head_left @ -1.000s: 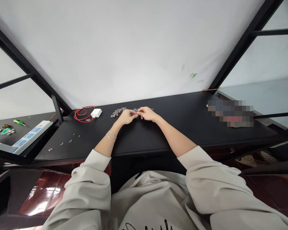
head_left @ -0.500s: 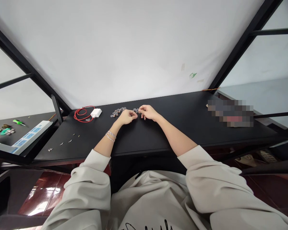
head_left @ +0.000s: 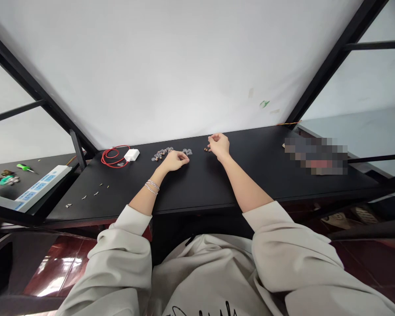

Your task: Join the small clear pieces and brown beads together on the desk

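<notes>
My left hand (head_left: 174,161) rests on the black tabletop (head_left: 266,175) with its fingers drawn together. A row of small clear beads with brown bits (head_left: 161,153) lies just beyond it, and a small clear cluster (head_left: 187,152) sits by its fingertips. My right hand (head_left: 220,146) lies farther right with its fingers curled, touching or almost touching a few small brown pieces (head_left: 206,149). Nothing held shows in either hand, though the fingers could hide something tiny.
A coiled red cable (head_left: 115,156) and a white charger (head_left: 132,154) lie left of the beads. Several small pieces (head_left: 95,192) are scattered near the front left. A power strip (head_left: 42,188) and a green-handled screwdriver (head_left: 25,166) are at the left. A pixelated patch (head_left: 316,156) covers something at the right.
My right hand has moved away from the clear cluster, to the right and toward the far edge. My left hand has stayed in almost the same place.
</notes>
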`<state>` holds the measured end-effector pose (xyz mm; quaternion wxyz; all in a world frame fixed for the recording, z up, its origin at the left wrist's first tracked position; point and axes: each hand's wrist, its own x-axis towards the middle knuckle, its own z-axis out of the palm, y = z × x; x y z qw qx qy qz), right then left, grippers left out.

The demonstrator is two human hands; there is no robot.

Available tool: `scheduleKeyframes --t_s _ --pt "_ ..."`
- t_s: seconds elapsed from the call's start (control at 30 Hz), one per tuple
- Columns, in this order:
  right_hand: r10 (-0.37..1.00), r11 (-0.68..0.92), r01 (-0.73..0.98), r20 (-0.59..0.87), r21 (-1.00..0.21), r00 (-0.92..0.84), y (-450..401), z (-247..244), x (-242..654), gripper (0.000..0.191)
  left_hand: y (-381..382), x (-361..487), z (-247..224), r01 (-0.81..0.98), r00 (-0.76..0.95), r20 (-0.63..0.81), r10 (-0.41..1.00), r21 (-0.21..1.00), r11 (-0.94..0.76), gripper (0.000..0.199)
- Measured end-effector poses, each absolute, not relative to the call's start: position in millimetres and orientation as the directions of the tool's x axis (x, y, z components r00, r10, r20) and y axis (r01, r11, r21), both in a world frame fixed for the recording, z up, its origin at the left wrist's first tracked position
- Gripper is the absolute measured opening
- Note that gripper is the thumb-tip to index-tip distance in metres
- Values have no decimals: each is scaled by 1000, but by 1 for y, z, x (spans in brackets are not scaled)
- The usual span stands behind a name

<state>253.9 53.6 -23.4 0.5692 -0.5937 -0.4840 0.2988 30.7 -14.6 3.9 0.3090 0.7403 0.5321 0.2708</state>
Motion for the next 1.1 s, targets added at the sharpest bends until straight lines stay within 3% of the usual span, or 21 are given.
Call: scheduleKeyframes --t_s 0.3,0.8,1.1 --pt "893 107 224 192 -969 407 66 -35 263 14 -14 31 3 627 286 68 956 741 -240 9" --pt "902 78 267 182 -961 391 62 -34 264 6 -15 30 3 624 286 67 956 744 -239 8" --pt "938 86 59 101 -995 330 47 -17 256 5 -15 30 4 630 290 60 955 739 -238 9"
